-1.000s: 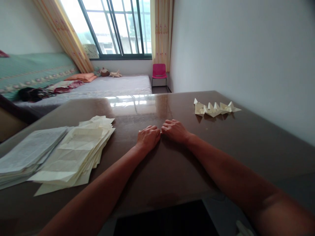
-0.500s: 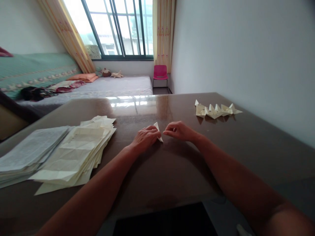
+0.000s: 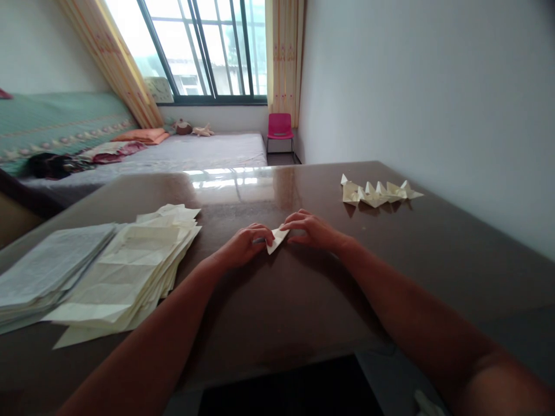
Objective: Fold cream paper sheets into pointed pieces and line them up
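Observation:
A small folded piece of cream paper lies on the glossy brown table between both hands. My left hand has its fingers curled and pinches the paper's left end. My right hand presses its fingertips on the paper's right end. Most of the paper is hidden under the fingers. A row of finished folded paper pieces sits at the table's far right, well beyond my right hand.
A fanned stack of cream sheets and a pile of printed grey sheets lie at the left. A white wall borders the table on the right. Beyond the table are a bed, a pink chair and a window.
A second ago both fists rested together with no paper showing. The hands then parted, a small folded paper came into view, and now both hands hold it at the table.

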`<control>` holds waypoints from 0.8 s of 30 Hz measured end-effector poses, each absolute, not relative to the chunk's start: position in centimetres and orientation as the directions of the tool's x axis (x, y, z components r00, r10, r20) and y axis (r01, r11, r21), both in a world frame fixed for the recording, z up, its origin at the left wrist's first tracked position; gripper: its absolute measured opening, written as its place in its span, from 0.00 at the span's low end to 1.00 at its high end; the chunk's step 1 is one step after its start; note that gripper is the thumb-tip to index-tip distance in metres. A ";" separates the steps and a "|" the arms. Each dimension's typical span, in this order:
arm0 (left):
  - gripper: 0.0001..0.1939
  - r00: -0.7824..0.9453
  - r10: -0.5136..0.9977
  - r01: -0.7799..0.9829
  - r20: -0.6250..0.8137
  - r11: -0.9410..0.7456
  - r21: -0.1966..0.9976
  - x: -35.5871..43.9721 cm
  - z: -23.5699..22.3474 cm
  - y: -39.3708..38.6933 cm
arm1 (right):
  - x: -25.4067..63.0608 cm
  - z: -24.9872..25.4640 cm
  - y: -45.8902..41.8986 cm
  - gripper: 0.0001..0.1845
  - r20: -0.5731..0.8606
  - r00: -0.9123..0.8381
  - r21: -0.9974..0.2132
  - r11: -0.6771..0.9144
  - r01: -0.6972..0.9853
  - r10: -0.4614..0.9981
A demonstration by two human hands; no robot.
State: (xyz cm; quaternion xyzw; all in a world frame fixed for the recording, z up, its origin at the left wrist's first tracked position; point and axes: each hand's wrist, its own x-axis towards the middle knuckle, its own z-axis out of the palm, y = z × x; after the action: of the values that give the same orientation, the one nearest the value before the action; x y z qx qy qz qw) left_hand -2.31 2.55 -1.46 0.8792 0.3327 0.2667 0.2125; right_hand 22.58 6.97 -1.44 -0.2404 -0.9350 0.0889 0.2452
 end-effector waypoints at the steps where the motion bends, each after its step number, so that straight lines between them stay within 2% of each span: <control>1: 0.08 0.635 0.701 0.457 0.325 -0.680 0.573 -2.2 -1.5 2.5 | 22.5 -1.3 6.9 0.16 0.403 -0.781 -0.272 0.877 0.395 0.477; 4: 0.08 0.620 0.716 0.448 0.321 -0.658 0.605 -2.0 -1.6 2.3 | 22.3 -1.1 6.7 0.12 0.374 -0.804 -0.219 0.887 0.407 0.462; 12: 0.09 0.650 0.712 0.484 0.265 -0.657 0.577 -2.1 -1.3 2.1 | 22.3 -0.8 6.5 0.09 0.344 -0.806 -0.088 0.871 0.483 0.481; 19: 0.08 0.585 0.769 0.467 0.259 -0.580 0.667 -2.3 -1.4 2.2 | 21.6 -1.1 6.2 0.15 0.351 -0.796 -0.159 0.869 0.468 0.493; 24: 0.07 0.502 0.826 0.390 0.255 -0.480 0.786 -1.9 -1.6 2.3 | 21.6 -0.9 6.1 0.12 0.322 -0.820 -0.114 0.880 0.462 0.473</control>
State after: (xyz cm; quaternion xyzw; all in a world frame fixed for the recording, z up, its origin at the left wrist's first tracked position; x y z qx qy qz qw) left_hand -1.89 2.29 -1.55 0.7977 0.3813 0.3219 0.3386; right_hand 21.62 6.15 -0.86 -0.2449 -0.9539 0.0154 0.1728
